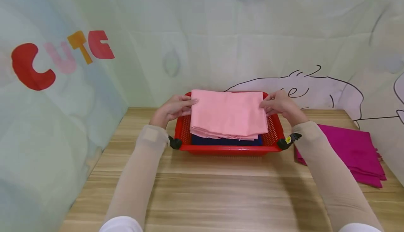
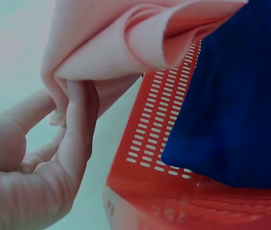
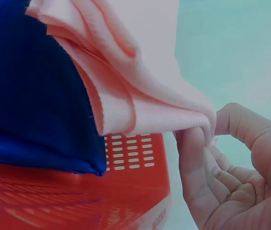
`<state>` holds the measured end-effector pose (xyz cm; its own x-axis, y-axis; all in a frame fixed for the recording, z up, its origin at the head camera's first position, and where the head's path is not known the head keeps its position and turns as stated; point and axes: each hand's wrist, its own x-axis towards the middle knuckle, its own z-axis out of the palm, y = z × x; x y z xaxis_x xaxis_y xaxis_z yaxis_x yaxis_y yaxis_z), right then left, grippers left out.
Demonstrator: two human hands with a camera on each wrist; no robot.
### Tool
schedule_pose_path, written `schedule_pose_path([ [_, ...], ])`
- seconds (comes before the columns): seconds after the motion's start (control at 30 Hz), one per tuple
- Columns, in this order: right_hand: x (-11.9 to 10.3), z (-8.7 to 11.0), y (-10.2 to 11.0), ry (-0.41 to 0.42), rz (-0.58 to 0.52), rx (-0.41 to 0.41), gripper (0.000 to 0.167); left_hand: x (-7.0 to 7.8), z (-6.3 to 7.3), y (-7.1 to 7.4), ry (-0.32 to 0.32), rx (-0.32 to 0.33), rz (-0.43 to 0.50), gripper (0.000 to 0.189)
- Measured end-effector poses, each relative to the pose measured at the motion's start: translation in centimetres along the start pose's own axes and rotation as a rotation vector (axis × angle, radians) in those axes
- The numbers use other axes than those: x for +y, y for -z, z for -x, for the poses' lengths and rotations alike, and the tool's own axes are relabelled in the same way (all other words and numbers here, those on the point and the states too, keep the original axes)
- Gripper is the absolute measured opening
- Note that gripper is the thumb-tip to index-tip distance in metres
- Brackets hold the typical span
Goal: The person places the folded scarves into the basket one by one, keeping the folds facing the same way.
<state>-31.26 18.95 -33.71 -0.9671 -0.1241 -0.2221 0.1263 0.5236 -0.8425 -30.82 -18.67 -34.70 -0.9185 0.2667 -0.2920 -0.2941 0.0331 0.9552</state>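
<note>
A folded pink cloth (image 1: 228, 114) spans the space between both hands over a red plastic basket (image 1: 230, 150). My left hand (image 1: 176, 108) pinches its left edge between thumb and fingers; in the left wrist view the fingers (image 2: 80, 115) lie under the fold. On the other side my right hand (image 1: 279, 104) pinches the right edge, the thumb (image 3: 238, 122) above and fingers beneath. Inside the basket lies a folded dark blue cloth (image 2: 231, 110), partly hidden under the pink one. The pink cloth's layered near edge hangs loosely above the blue.
A folded magenta cloth (image 1: 353, 151) lies on the wooden table (image 1: 221, 197) at the right, partly behind the right forearm. A printed fabric backdrop (image 1: 202, 42) rises behind the basket and along the left side. Perforated basket walls (image 3: 133, 153) stand close beside both hands.
</note>
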Motion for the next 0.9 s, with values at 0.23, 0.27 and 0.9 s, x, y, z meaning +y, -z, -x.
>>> schedule_pose_path([
  [0.23,0.2,-0.4,-0.2,-0.001,0.056,0.017,0.032,-0.1,-0.7,0.0,0.009,0.010,-0.012,0.046],
  [0.27,0.2,-0.5,-0.2,0.001,0.060,0.020,0.032,-0.1,-0.8,-0.1,0.011,0.012,-0.011,0.046],
  [0.9,0.3,-1.3,-1.0,-0.010,0.120,-0.005,0.028,0.0,-1.5,-0.8,0.035,0.049,-0.159,0.048],
])
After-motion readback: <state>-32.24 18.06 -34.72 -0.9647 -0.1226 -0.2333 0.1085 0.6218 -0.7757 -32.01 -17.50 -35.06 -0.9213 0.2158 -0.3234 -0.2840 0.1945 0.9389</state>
